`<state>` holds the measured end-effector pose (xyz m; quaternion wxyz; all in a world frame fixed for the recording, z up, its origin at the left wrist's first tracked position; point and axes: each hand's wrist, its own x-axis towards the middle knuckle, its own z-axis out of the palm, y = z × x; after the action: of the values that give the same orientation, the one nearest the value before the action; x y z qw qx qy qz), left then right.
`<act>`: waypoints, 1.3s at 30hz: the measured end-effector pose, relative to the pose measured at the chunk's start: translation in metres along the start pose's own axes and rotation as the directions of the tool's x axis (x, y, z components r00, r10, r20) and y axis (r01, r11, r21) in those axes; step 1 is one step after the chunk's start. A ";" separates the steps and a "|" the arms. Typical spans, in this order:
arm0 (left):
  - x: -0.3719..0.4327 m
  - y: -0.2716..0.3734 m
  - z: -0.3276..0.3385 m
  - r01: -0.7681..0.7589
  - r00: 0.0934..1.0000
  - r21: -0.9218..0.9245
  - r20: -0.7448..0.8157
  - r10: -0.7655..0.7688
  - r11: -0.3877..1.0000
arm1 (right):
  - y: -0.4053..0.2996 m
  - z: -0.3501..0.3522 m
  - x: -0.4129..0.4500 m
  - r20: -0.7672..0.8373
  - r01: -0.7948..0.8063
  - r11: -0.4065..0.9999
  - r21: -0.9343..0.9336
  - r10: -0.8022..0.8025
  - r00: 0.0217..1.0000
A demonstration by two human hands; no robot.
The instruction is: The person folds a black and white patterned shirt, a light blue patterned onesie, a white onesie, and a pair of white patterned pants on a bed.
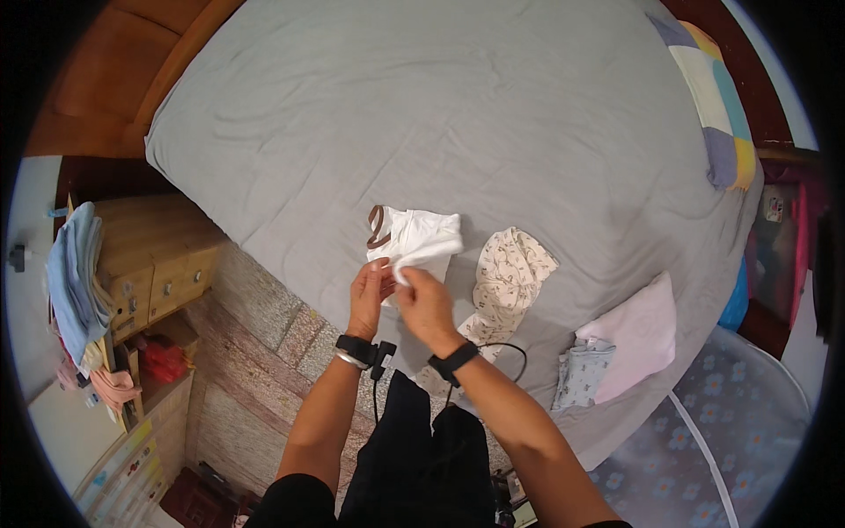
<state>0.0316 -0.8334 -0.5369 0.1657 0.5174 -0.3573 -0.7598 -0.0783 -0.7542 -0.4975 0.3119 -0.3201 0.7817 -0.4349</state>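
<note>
A white shirt (429, 228) with a brown neckband lies on the grey bed sheet (409, 105) in front of me, its neckline toward the left. My right hand (426, 307) pinches a raised fold of its near side between thumb and fingers. Close beside it, my left hand (370, 294) is at the same near edge, fingers bent toward the cloth; its fingertips are partly hidden, so its grip is unclear. Just right of the shirt, a crumpled cream garment (508, 270) with a small print trails down over the bed's near edge.
A pink pillow (640, 330) lies at the right, with a folded grey printed garment (584, 373) against it. Beyond the bed's corner is a floral mesh net (706, 435). A wooden drawer cabinet (165, 277) stands left. Cables hang from both wristbands.
</note>
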 end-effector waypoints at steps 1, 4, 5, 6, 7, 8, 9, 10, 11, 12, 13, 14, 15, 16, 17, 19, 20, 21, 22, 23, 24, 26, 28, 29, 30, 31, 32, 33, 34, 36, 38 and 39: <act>0.002 0.003 -0.012 0.001 1.000 0.077 -0.027 0.001 0.997 | -0.003 0.012 0.002 0.063 0.052 0.998 -0.023 -0.050 0.997; 0.012 0.000 -0.027 -0.042 0.997 0.240 -0.056 0.057 0.970 | 0.004 0.029 -0.007 0.239 -0.074 0.997 0.012 0.069 0.969; 0.015 -0.002 -0.029 -0.114 0.989 0.285 -0.054 0.135 0.952 | 0.011 0.030 -0.011 0.205 -0.086 0.996 0.007 0.083 0.975; 0.020 -0.009 -0.031 -0.142 0.982 0.267 -0.082 0.170 0.953 | 0.017 0.026 -0.014 0.045 -0.048 0.998 -0.045 0.050 0.998; 0.026 -0.015 -0.037 -0.137 0.984 0.268 -0.072 0.162 0.954 | 0.025 0.022 -0.015 -0.116 -0.019 0.994 -0.103 0.007 0.993; 0.032 -0.019 -0.044 -0.239 0.940 0.497 -0.098 0.327 0.834 | 0.032 0.018 -0.017 -0.190 -0.121 0.976 -0.181 0.086 0.978; 0.041 -0.027 -0.047 -0.308 0.874 0.689 -0.068 0.481 0.656 | 0.040 0.017 -0.015 -0.210 -0.140 0.971 -0.194 0.098 0.973; 0.046 -0.027 -0.040 -0.282 0.888 0.675 -0.084 0.451 0.682 | 0.057 0.015 -0.014 -0.227 -0.208 0.972 -0.113 0.179 0.957; 0.049 -0.025 -0.037 -0.259 0.910 0.687 -0.061 0.409 0.679 | 0.074 0.015 -0.011 -0.241 -0.272 0.962 -0.027 0.258 0.936; 0.046 -0.007 -0.002 -0.182 0.964 0.627 -0.039 0.264 0.758 | 0.121 0.017 -0.008 -0.164 -0.325 0.943 0.070 0.332 0.929; 0.044 -0.001 -0.006 -0.111 0.984 0.528 -0.062 0.168 0.842 | 0.105 0.021 -0.001 -0.066 -0.397 0.831 0.391 0.455 0.888; 0.049 -0.014 -0.030 -0.206 0.961 0.487 -0.062 0.269 0.849 | 0.079 0.020 0.006 0.009 -0.423 0.802 0.421 0.463 0.886; 0.051 -0.010 -0.025 -0.188 0.971 0.590 -0.009 0.240 0.785 | 0.082 0.019 0.007 0.083 -0.448 0.692 0.566 0.492 0.866; 0.052 -0.003 -0.024 -0.145 0.988 0.551 0.038 0.150 0.822 | 0.081 0.014 0.008 0.170 -0.493 0.635 0.595 0.500 0.849; 0.050 0.001 -0.019 -0.095 0.994 0.516 0.088 0.058 0.851 | 0.081 0.011 0.006 0.241 -0.516 0.525 0.676 0.504 0.829; 0.036 0.004 -0.007 -0.131 0.986 0.431 0.151 0.071 0.893 | 0.076 0.001 -0.003 0.407 -0.643 0.445 0.623 0.518 0.752; 0.029 0.005 0.002 -0.153 0.977 0.330 0.193 0.092 0.931 | 0.075 -0.009 -0.011 0.388 -0.633 0.439 0.638 0.526 0.757; 0.015 0.011 0.014 -0.156 0.974 0.337 0.208 0.088 0.929 | 0.071 -0.022 -0.025 0.361 -0.576 0.404 0.710 0.494 0.791; -0.003 0.018 0.031 -0.121 0.968 0.353 0.249 0.031 0.928 | 0.065 -0.038 -0.039 0.329 -0.514 0.366 0.776 0.460 0.825; -0.018 0.018 0.044 -0.087 0.959 0.370 0.284 -0.023 0.925 | 0.058 -0.059 -0.057 0.284 -0.457 0.374 0.807 0.433 0.856; -0.031 0.008 0.055 -0.104 0.953 0.403 0.302 -0.025 0.909 | 0.057 -0.079 -0.077 0.267 -0.428 0.348 0.834 0.423 0.866; -0.062 -0.008 0.093 -0.179 0.894 0.391 0.447 -0.016 0.903 | 0.049 -0.133 -0.117 0.187 -0.362 0.330 0.872 0.458 0.869; -0.101 -0.023 0.144 -0.170 0.850 0.350 0.525 -0.042 0.921 | 0.049 -0.189 -0.158 0.064 -0.330 0.429 0.841 0.527 0.848; -0.122 -0.031 0.169 -0.125 0.835 0.290 0.547 -0.058 0.949 | 0.045 -0.224 -0.175 0.045 -0.299 0.485 0.822 0.467 0.883; -0.141 -0.039 0.194 -0.105 0.810 0.252 0.583 -0.064 0.962 | 0.039 -0.257 -0.191 -0.004 -0.324 0.538 0.778 0.520 0.854; -0.156 -0.058 0.210 -0.099 0.792 0.205 0.608 -0.048 0.974 | 0.041 -0.281 -0.210 -0.045 -0.280 0.547 0.789 0.506 0.862; -0.171 -0.078 0.225 -0.146 0.783 0.201 0.622 -0.011 0.969 | 0.044 -0.304 -0.224 -0.092 -0.291 0.588 0.755 0.534 0.840; -0.189 -0.091 0.245 -0.086 0.767 0.183 0.639 -0.052 0.979 | 0.056 -0.323 -0.243 -0.145 -0.313 0.622 0.718 0.573 0.806; -0.200 -0.118 0.254 -0.082 0.737 0.147 0.675 -0.040 0.986 | 0.066 -0.341 -0.258 -0.161 -0.332 0.645 0.688 0.582 0.797; -0.215 -0.179 0.271 0.003 0.761 0.121 0.643 -0.081 0.993 | 0.105 -0.364 -0.281 -0.166 -0.394 0.668 0.631 0.613 0.773; -0.210 -0.246 0.276 0.056 0.776 0.106 0.621 -0.111 0.993 | 0.172 -0.364 -0.304 -0.176 -0.440 0.677 0.590 0.640 0.748; -0.206 -0.275 0.276 0.073 0.785 0.356 0.556 -0.274 0.932 | 0.214 -0.357 -0.318 -0.262 -0.459 0.750 0.475 0.619 0.740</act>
<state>-0.1019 -0.4134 -0.5381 -0.1112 0.3027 -0.4578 -0.8285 -0.2101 -0.2476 -0.4669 0.3138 0.0890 0.7880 -0.5222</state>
